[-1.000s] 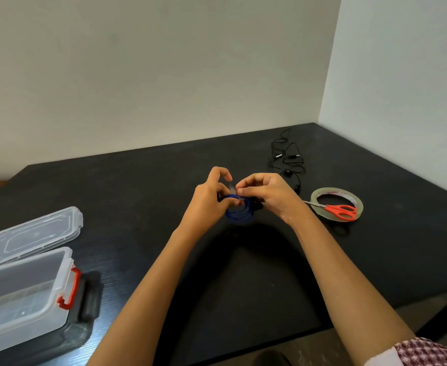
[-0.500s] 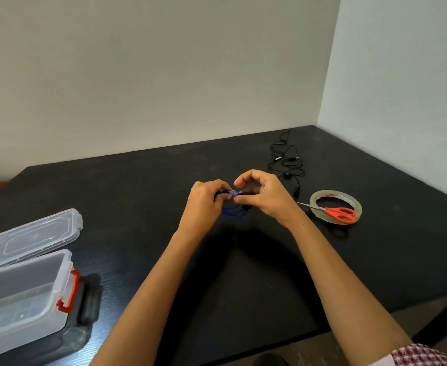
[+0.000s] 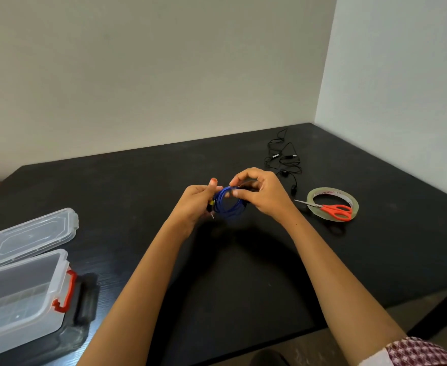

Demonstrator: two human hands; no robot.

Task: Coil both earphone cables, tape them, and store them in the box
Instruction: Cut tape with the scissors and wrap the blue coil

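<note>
Left hand (image 3: 196, 204) and right hand (image 3: 263, 195) pinch blue coil (image 3: 226, 207) left of tape roll (image 3: 332, 192); possibly untaped, so your slack grip unwinds it.

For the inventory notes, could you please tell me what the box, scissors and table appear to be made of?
Box: clear, glossy plastic; its walls are see-through. Scissors: blades look like bare metal, pale and shiny; handles seem orange plastic. Table: probably wood or veneer, matte black with faint grain lines.
</note>
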